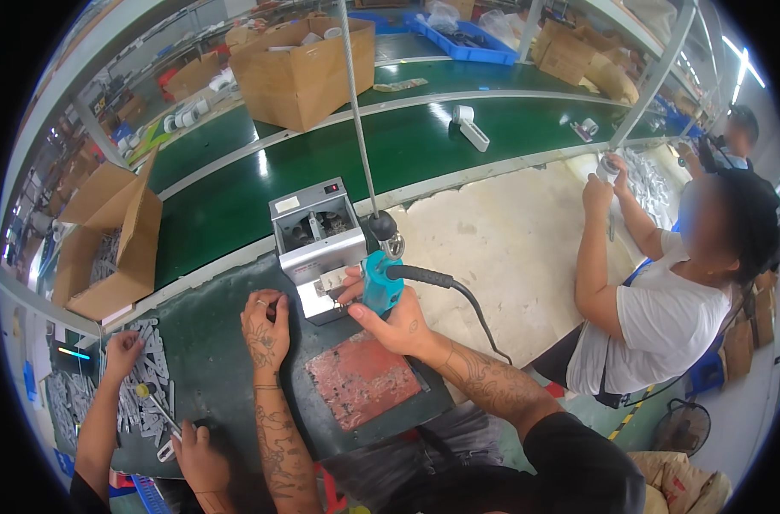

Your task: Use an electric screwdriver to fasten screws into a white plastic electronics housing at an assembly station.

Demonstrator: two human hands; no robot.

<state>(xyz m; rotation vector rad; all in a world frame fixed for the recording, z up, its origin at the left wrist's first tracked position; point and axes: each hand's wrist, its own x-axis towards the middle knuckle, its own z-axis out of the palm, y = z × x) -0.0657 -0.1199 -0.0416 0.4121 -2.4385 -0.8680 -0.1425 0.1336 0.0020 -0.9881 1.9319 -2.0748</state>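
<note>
My right hand (398, 321) is wrapped round a teal electric screwdriver (379, 287) with a black cord, hung from a steel cable (360, 111). Its fingertips reach the front of a silver screw feeder (321, 261) whose top is open; the tool's tip is hidden from this side. Left of the feeder, my left hand (264, 325) rests on the dark mat (210, 343) with its fingers curled; anything inside them is hidden. A worn reddish pad (368, 381) lies on the mat in front of me.
At left a co-worker's hands (201, 458) hold a screwdriver beside many grey parts (154, 364). On the right another person (647, 317) handles a white part. Beyond the bench runs a green conveyor (407, 141) with a white part (469, 128); cardboard boxes (304, 81) stand around it.
</note>
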